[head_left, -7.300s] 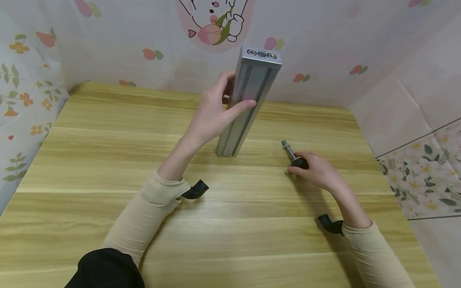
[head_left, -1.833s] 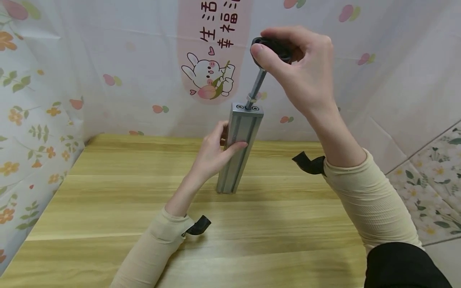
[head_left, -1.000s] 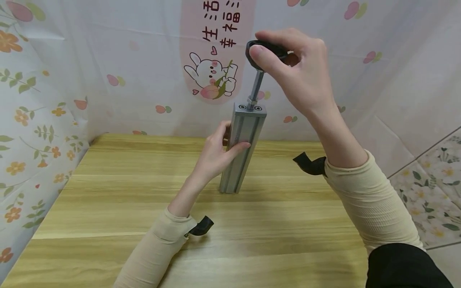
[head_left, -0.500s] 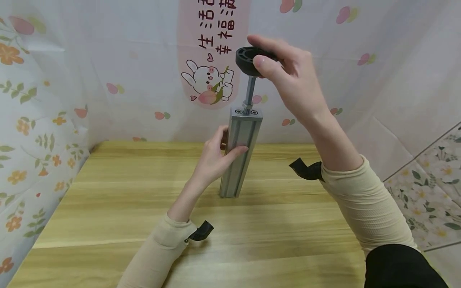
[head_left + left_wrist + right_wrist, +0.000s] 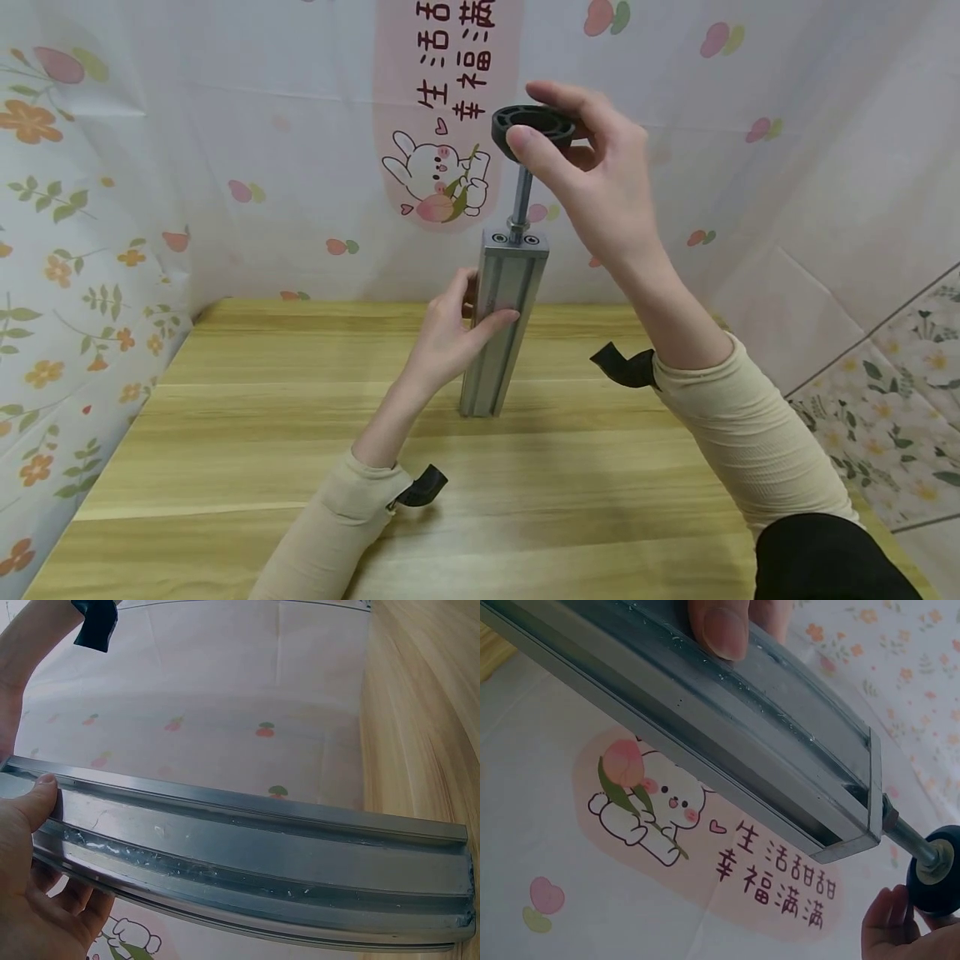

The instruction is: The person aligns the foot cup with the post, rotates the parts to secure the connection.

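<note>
Left hand (image 5: 453,337): curled round a long, silver-grey, grooved metal bar (image 5: 492,367) at about mid-height, thumb across the near face, other fingers bent round the left and far sides.
Right hand (image 5: 611,171): half-spread round a black, round, ribbed plastic disc (image 5: 534,121), loosely holding the rim, thumb at the near edge, forefinger reaching out along the far edge.
Bar: upright at the centre, left of the right forearm, lower end on a pale, wood-grained surface (image 5: 262,450).
Bar's top: capped by a flat, grey metal end plate (image 5: 491,248), with one round metal screw (image 5: 499,238) at left and another round metal screw (image 5: 532,240) at right.
Disc: above the end plate, fixed on a thin, silver metal stem (image 5: 522,187), lower end in the plate between the two screws.
Stem's nut: small silver metal nut (image 5: 517,223) low on the stem, close above the plate; contact hard to tell.
Wrists: in cream fabric sleeves (image 5: 750,433), each with a bent black piece (image 5: 626,367) beside the cuff.
Far side: white sheet with a cartoon rabbit (image 5: 435,171) holding a pink tulip, dark red characters above.
Left side: white sheet with orange flowers (image 5: 33,121) and green leaves.
Right side: floral-patterned panel (image 5: 892,425) beyond the right forearm.
</note>
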A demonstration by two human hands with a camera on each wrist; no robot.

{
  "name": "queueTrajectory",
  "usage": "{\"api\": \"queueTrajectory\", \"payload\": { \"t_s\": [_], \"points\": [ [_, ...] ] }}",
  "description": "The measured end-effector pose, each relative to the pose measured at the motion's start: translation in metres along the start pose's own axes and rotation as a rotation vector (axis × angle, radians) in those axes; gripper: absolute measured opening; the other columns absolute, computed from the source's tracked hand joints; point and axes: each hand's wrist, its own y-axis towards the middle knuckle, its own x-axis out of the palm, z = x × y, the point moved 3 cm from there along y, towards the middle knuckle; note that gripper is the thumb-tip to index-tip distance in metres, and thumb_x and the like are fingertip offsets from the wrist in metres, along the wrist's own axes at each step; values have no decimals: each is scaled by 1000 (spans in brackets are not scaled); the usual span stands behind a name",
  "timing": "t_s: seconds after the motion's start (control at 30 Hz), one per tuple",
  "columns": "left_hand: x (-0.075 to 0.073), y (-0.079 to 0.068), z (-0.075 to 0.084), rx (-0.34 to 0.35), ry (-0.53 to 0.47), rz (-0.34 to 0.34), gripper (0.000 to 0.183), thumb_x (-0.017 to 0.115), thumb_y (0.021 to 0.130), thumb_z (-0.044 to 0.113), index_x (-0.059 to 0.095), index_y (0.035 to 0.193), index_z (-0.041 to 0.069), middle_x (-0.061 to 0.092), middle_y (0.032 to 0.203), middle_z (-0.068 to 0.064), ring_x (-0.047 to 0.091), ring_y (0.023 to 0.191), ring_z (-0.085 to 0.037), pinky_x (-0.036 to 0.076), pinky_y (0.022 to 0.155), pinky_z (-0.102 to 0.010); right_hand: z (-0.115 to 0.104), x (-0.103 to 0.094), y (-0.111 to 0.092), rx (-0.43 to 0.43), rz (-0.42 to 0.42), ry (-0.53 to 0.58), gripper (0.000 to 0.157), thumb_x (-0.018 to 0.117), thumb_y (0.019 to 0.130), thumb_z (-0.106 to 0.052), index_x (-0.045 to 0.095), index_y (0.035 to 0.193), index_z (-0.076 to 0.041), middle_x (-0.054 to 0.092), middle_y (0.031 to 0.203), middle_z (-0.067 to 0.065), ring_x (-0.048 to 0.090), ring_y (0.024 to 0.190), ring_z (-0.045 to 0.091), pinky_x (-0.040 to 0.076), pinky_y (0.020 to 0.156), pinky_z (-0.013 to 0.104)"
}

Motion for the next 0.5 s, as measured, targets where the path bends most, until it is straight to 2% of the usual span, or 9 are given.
{"api": "queueTrajectory", "payload": {
  "t_s": [0.17, 0.37, 0.5],
  "points": [
    [-2, 2, -1, 2, 0, -4, 46, 77, 92, 25, 54, 129, 9, 66, 100, -8, 62, 92, -19, 55, 85, -36, 1, 3, 0, 21, -15, 26, 48, 70, 90, -21, 66, 137, -11, 64, 127, 3, 62, 109, 16, 53, 98, 27],
    [-3, 3, -3, -10, -3, -16, 48, 77, 92, 25, 53, 131, 9, 67, 101, -8, 63, 92, -19, 55, 84, -35, 3, 4, -1, 57, -83, 233, 49, 62, 94, -17, 60, 142, -7, 63, 134, 11, 62, 120, 21, 50, 106, 30],
    [-4, 3, -5, -24, -12, -22, 48, 77, 92, 26, 53, 131, 10, 67, 102, -8, 63, 93, -19, 55, 84, -35, 6, 4, -1, 63, -111, 317, 51, 55, 95, -14, 58, 144, -5, 63, 136, 14, 62, 124, 24, 50, 109, 34]
  ]
}}
